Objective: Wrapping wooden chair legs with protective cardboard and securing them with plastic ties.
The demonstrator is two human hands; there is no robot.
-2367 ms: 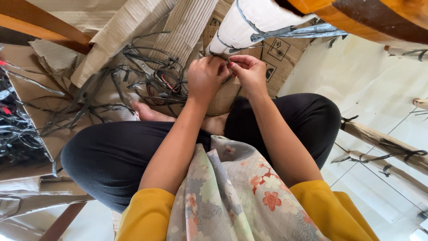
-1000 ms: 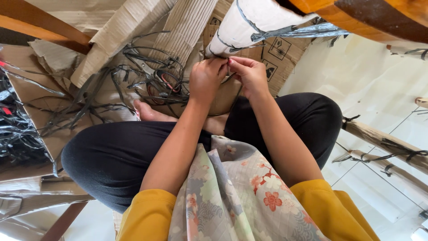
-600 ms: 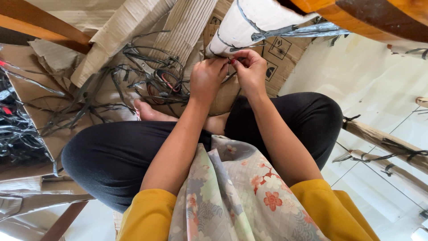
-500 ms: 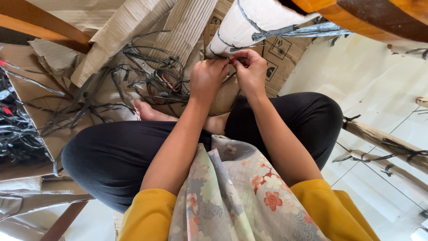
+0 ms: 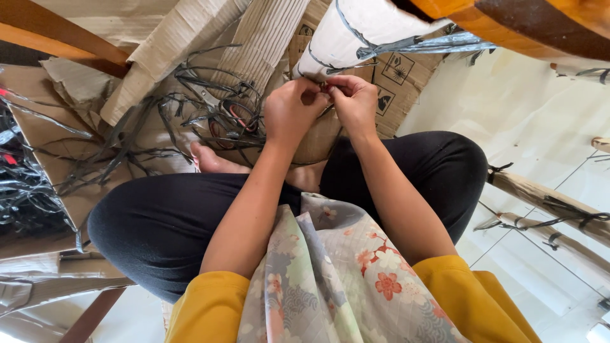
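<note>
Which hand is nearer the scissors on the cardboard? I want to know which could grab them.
Left. The left hand is just right of the scissors; the right hand lies beyond it, farther away.

A: Colours?
B: Black trousers (image 5: 165, 222), yellow sleeves (image 5: 210, 305). The cloth (image 5: 330, 279) over the lap is pale grey-green, patterned with red and pink flowers.
A: And farther out?
B: A white wrapped roll (image 5: 356, 32) bound with dark grey straps (image 5: 413, 46). Brown cardboard (image 5: 387, 89) with black printed symbols. More dark grey strips (image 5: 127, 140) lie tangled on it; one loop (image 5: 238, 117) is red.
</note>
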